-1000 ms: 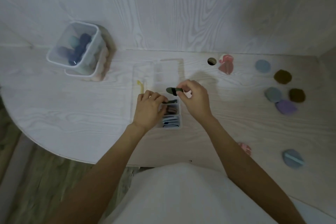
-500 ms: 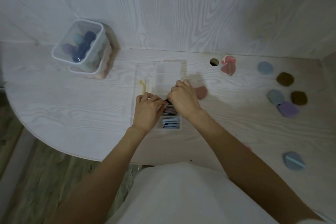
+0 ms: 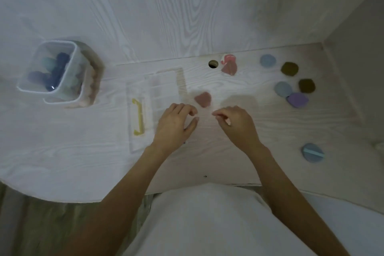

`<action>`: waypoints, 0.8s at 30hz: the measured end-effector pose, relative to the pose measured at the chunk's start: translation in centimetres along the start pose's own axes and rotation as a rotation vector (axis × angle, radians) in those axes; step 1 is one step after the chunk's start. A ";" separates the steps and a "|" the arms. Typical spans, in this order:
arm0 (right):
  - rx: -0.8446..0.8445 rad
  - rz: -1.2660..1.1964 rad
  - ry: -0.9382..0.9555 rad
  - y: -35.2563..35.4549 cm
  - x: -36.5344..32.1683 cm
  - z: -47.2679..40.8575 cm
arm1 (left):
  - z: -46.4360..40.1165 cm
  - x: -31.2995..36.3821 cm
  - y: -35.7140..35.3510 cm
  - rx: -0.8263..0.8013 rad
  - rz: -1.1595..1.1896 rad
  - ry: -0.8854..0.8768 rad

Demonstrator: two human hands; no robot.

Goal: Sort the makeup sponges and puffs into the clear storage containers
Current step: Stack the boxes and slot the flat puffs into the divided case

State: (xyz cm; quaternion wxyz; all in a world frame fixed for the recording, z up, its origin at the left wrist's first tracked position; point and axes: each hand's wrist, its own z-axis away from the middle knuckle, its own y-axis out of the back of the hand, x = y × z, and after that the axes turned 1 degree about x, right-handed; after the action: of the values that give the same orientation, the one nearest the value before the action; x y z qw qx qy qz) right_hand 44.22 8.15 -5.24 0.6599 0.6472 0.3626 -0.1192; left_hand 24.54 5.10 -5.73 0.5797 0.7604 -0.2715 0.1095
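Observation:
A flat clear organiser box (image 3: 164, 87) with a yellow latch (image 3: 138, 117) lies in the middle of the table. My left hand (image 3: 175, 124) rests over its near right end, fingers spread, holding nothing I can see. My right hand (image 3: 234, 123) hovers to the right of it, fingers loosely curled and empty. A pink puff (image 3: 203, 99) lies on the table just beyond both hands. A tall clear tub (image 3: 48, 68) at the far left holds blue and teal sponges.
Loose puffs lie at the right: a pink one (image 3: 229, 67), light blue (image 3: 268, 60), two dark brown (image 3: 289, 68), grey-blue (image 3: 283, 88), purple (image 3: 297, 100) and a blue one with a strap (image 3: 312, 152). A cable hole (image 3: 212, 64) sits by the back wall. The table's curved edge runs near left.
My right hand put the dark puff down into the organiser and pulled away to the right, empty. The left hand now covers the filled compartments. The pink puff came into view.

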 end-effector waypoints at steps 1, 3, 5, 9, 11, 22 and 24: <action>0.002 0.030 -0.119 0.8 1.4 1.4 | -0.7 0.7 -0.8 -0.029 0.034 -0.058; -0.050 0.151 -0.379 2.2 4.0 4.2 | -2.2 1.5 -2.7 -0.119 0.075 -0.150; -0.168 0.238 -0.622 3.1 5.7 6.6 | -3.7 1.6 -4.3 -0.218 0.088 -0.179; -0.273 0.123 -0.838 3.0 6.6 9.4 | -7.5 1.0 -6.8 -0.332 0.122 -0.063; -0.224 0.065 -0.787 2.4 6.6 9.3 | -9.3 0.7 -7.7 -0.351 0.145 0.024; -0.257 -0.005 -0.394 3.6 10.1 1.5 | -17.6 -3.1 -9.7 -0.325 0.097 0.121; -0.011 -0.138 -0.472 3.4 9.9 -0.4 | -19.7 -3.7 -10.1 -0.349 0.105 0.158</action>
State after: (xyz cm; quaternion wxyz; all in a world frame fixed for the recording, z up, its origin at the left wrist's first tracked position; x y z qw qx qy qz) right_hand 53.27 12.08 -8.87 0.7200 0.5715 0.2427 -0.3099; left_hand 29.89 26.50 -9.85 0.7158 0.6221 -0.2793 0.1503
